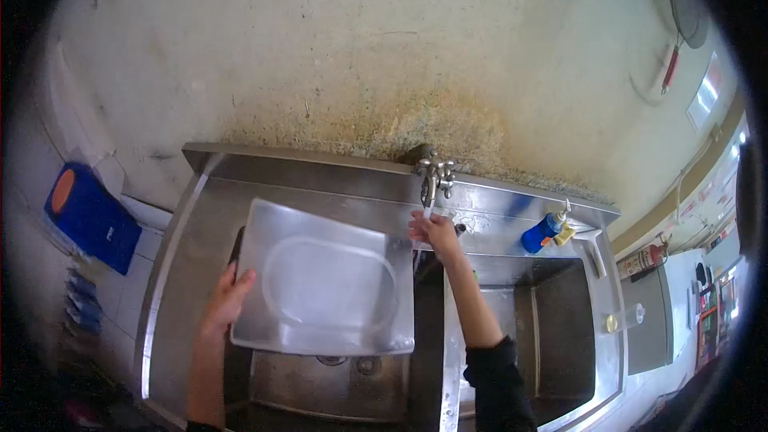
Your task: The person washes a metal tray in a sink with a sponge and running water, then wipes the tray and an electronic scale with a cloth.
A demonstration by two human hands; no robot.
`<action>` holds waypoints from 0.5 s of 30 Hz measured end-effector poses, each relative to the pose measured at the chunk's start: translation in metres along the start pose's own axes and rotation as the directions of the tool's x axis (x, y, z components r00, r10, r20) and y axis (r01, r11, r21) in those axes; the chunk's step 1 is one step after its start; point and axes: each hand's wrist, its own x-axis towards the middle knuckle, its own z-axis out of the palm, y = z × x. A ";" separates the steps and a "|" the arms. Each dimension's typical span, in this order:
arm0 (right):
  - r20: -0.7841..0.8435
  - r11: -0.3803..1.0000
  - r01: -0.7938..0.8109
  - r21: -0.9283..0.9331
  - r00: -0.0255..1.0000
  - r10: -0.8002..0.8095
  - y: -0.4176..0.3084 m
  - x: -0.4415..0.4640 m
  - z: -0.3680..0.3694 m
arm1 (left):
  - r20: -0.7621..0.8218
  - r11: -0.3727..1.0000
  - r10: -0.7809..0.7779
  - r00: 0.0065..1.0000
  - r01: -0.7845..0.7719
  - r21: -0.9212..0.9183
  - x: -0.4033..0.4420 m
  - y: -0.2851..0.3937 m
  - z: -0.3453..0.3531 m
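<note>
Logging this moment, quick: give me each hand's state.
Left hand: closed on an edge of the pale tray.
Right hand: by the tap; open or closed, cannot be told.

No text legible. Small white lettering on blue object (92, 216), well left of left hand (230, 296). Printed label on fire extinguisher (642, 260), far right of right hand (434, 230). Both too small, blurred.

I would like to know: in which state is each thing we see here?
Pale translucent rectangular tray: tilted, held at one edge by left hand
Silver metal tap: apparently running, right hand beneath
Blue plastic pump bottle: upright
Clear cylindrical container: apparently lying on its side
Left steel basin: partly hidden behind the tray
</note>
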 end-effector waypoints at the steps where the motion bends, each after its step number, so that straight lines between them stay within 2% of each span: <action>1: 0.101 0.999 -0.034 0.041 0.994 0.030 -0.005 0.009 0.004 | -0.037 0.999 -0.039 0.999 0.040 0.022 -0.007 -0.003 0.001; 2: 0.205 0.995 -0.073 0.074 0.977 0.057 -0.011 0.017 0.008 | -0.038 0.999 -0.034 0.999 0.035 0.027 -0.016 0.001 0.004; 3: 0.207 0.995 -0.071 0.075 0.977 0.054 -0.027 0.013 0.009 | -0.025 0.994 -0.023 0.999 0.026 0.105 -0.027 0.008 0.009; 4: 0.146 0.938 0.005 -0.345 0.988 0.048 -0.057 -0.003 0.009 | -0.012 0.984 -0.016 1.000 0.018 0.178 -0.034 0.008 0.009; 5: 0.095 0.700 0.055 -0.712 0.995 0.018 -0.087 -0.019 0.011 | 0.051 0.966 0.033 0.998 -0.045 0.253 -0.034 -0.009 -0.001; 6: 0.000 0.542 0.119 -0.832 0.977 -0.215 -0.115 -0.033 0.016 | 0.080 0.948 0.038 0.996 -0.062 0.313 -0.041 -0.007 -0.002; 7: -0.041 0.354 0.134 -0.926 0.895 -0.445 -0.133 -0.039 0.021 | 0.108 0.927 0.034 0.994 -0.072 0.369 -0.051 -0.004 0.000; 8: 0.122 0.147 0.300 -0.943 0.719 -0.684 -0.143 -0.029 0.022 | 0.097 0.938 0.124 0.988 -0.148 0.314 -0.058 -0.007 0.007; 9: 0.287 -0.087 0.403 -0.911 0.468 -0.836 -0.152 -0.016 0.023 | 0.087 0.944 0.101 0.991 -0.123 0.305 -0.068 -0.009 0.008; 10: 0.291 -0.021 0.387 -0.922 0.657 -0.696 -0.154 -0.003 0.020 | 0.128 0.856 0.075 0.989 -0.130 0.501 -0.075 -0.007 0.006; 11: 0.284 0.040 0.357 -0.933 0.802 -0.525 -0.157 0.011 0.018 | 0.164 0.722 0.049 0.985 -0.149 0.676 -0.080 -0.004 0.004; 12: 0.283 0.047 0.360 -0.932 0.801 -0.527 -0.163 0.023 0.018 | 0.168 0.716 0.073 0.983 -0.169 0.677 -0.086 -0.003 0.006; 14: 0.257 -0.079 0.245 -0.966 0.936 -0.238 -0.178 0.038 0.022 | 0.164 0.696 0.074 0.984 -0.169 0.698 -0.093 -0.007 0.004; 15: 0.261 -0.082 0.249 -0.965 0.936 -0.237 -0.180 0.039 0.028 | 0.164 0.679 0.074 0.984 -0.170 0.714 -0.097 -0.010 0.002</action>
